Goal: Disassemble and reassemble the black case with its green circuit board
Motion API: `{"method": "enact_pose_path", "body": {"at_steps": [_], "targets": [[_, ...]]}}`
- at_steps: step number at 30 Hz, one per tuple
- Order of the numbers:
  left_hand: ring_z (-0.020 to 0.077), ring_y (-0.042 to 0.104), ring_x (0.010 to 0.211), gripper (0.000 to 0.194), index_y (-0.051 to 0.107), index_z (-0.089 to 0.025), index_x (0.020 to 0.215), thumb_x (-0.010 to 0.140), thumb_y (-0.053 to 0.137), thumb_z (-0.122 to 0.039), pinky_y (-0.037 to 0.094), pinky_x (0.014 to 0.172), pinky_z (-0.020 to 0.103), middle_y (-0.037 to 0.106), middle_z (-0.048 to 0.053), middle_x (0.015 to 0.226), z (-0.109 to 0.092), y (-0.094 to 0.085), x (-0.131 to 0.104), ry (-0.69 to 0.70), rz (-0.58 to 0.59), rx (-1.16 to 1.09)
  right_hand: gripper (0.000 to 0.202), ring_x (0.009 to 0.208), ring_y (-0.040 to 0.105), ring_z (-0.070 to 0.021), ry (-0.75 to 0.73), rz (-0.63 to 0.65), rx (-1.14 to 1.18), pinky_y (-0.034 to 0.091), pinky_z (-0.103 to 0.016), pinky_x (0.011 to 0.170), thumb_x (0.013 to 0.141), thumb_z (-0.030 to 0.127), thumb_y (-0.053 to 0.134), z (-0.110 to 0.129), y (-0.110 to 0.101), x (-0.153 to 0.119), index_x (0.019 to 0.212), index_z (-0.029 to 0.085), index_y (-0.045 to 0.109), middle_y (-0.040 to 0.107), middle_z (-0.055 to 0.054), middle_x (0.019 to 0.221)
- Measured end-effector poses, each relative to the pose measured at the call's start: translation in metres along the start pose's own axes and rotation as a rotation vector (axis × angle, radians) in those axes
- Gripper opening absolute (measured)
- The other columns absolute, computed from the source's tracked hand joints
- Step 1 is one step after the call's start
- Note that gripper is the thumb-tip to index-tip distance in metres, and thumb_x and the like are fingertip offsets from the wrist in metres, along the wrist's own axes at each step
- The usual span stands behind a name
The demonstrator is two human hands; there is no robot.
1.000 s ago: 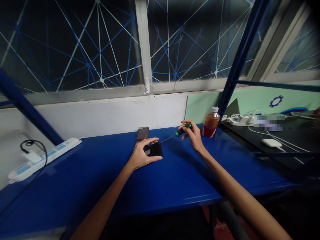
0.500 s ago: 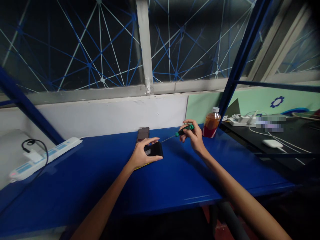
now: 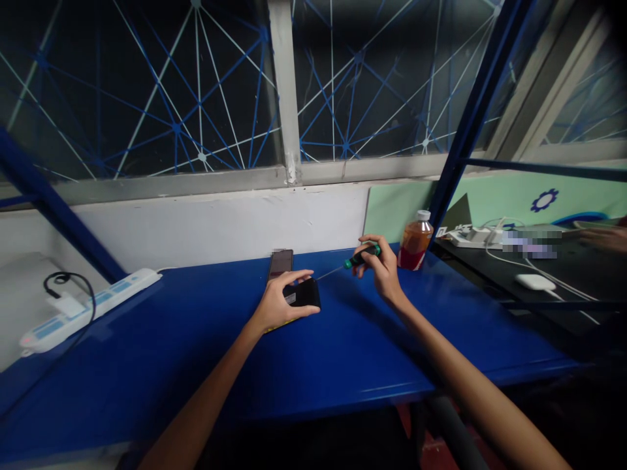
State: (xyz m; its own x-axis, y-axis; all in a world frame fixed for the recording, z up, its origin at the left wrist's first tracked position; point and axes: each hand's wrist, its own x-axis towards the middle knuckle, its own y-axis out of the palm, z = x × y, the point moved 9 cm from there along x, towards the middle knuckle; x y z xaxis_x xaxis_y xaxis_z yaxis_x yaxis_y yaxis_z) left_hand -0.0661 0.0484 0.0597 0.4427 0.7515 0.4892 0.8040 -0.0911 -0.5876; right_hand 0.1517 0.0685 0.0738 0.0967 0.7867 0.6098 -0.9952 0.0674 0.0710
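My left hand (image 3: 275, 302) is closed around a black boxy device (image 3: 309, 294) with a yellow edge and a small pale label, its thumb and fingers on opposite sides. Most of the device is hidden under that hand, so I cannot tell its kind. Between the fingers of my right hand (image 3: 385, 267) is a screwdriver (image 3: 361, 256) with a green and black handle. Its thin metal shaft slopes down to the left, and the tip meets the device's right end. Just behind my left hand lies a dark phone-like slab (image 3: 281, 262) on the blue table (image 3: 343, 365).
A bottle of orange drink (image 3: 416, 241) stands right of my right hand. A white power strip (image 3: 93, 310) with a black cable lies at the left. On the black side table are a white charger (image 3: 535, 282), cables and a blurred hand of another person (image 3: 605, 237).
The screwdriver's handle has turned slightly in my right hand, its tip staying at the device. My left hand keeps its hold. Another person's hand has appeared at the right edge.
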Motion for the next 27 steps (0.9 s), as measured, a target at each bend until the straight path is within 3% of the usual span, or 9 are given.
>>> {"method": "enact_pose_path", "body": {"at_steps": [4, 6, 12, 18, 22, 25, 27], "targets": [[0.0265, 0.061, 0.101, 0.061, 0.061, -0.024, 0.12, 0.064, 0.079, -0.039, 0.049, 0.091, 0.046, 0.067, 0.008, 0.111, -0.001, 0.0011, -0.0001, 0.011, 0.0, 0.0, 0.031, 0.039, 0.053, -0.0113, 0.02, -0.083, -0.109, 0.047, -0.025, 0.044, 0.086, 0.042, 0.06, -0.0044, -0.0052, -0.0009, 0.107, 0.022, 0.051, 0.051, 0.008, 0.053], [0.0264, 0.061, 0.101, 0.061, 0.06, -0.024, 0.121, 0.064, 0.079, -0.038, 0.049, 0.091, 0.046, 0.067, 0.008, 0.11, -0.0008, 0.0013, -0.0001, 0.016, 0.0, 0.004, 0.031, 0.04, 0.054, -0.0121, 0.023, -0.113, -0.168, 0.047, -0.025, 0.044, 0.085, 0.044, 0.062, -0.0046, -0.0073, -0.0014, 0.105, 0.021, 0.053, 0.05, 0.007, 0.05], [0.0266, 0.061, 0.102, 0.062, 0.06, -0.024, 0.122, 0.065, 0.079, -0.04, 0.049, 0.09, 0.045, 0.066, 0.009, 0.112, -0.0003, 0.0015, -0.0006, 0.013, 0.007, 0.004, 0.032, 0.055, 0.063, -0.0141, -0.003, -0.032, -0.077, 0.048, -0.024, 0.044, 0.086, 0.044, 0.058, -0.0017, -0.0021, -0.0006, 0.108, 0.022, 0.052, 0.065, -0.002, 0.081], [0.0268, 0.061, 0.102, 0.062, 0.06, -0.024, 0.12, 0.064, 0.08, -0.04, 0.05, 0.091, 0.045, 0.066, 0.008, 0.111, -0.0005, 0.0005, -0.0003, -0.001, -0.002, 0.01, 0.031, 0.04, 0.055, -0.0125, 0.004, -0.119, -0.171, 0.047, -0.024, 0.043, 0.083, 0.045, 0.063, -0.0021, -0.0081, -0.0009, 0.101, 0.021, 0.056, 0.05, 0.007, 0.048], [0.0273, 0.061, 0.101, 0.061, 0.061, -0.024, 0.12, 0.065, 0.079, -0.04, 0.05, 0.089, 0.047, 0.067, 0.009, 0.111, -0.0002, 0.0009, 0.0, 0.002, -0.002, 0.007, 0.032, 0.048, 0.06, -0.0134, 0.014, -0.073, -0.121, 0.046, -0.024, 0.042, 0.089, 0.048, 0.052, -0.0016, -0.0057, 0.0001, 0.102, 0.019, 0.056, 0.06, 0.001, 0.063], [0.027, 0.061, 0.1, 0.061, 0.061, -0.025, 0.12, 0.064, 0.08, -0.039, 0.05, 0.088, 0.046, 0.067, 0.008, 0.111, 0.0004, 0.0014, 0.0001, 0.0, 0.001, 0.013, 0.033, 0.055, 0.063, -0.0148, 0.025, -0.01, -0.014, 0.047, -0.024, 0.042, 0.087, 0.047, 0.054, -0.0022, -0.0011, 0.0008, 0.107, 0.021, 0.053, 0.065, -0.003, 0.08], [0.0267, 0.061, 0.1, 0.061, 0.061, -0.024, 0.12, 0.064, 0.08, -0.039, 0.05, 0.088, 0.045, 0.067, 0.008, 0.111, 0.0004, 0.0017, 0.0001, 0.001, 0.003, 0.015, 0.033, 0.051, 0.062, -0.0142, 0.03, -0.006, -0.004, 0.047, -0.025, 0.043, 0.085, 0.045, 0.058, -0.0027, -0.0002, 0.0007, 0.107, 0.022, 0.052, 0.063, -0.001, 0.074]]}}
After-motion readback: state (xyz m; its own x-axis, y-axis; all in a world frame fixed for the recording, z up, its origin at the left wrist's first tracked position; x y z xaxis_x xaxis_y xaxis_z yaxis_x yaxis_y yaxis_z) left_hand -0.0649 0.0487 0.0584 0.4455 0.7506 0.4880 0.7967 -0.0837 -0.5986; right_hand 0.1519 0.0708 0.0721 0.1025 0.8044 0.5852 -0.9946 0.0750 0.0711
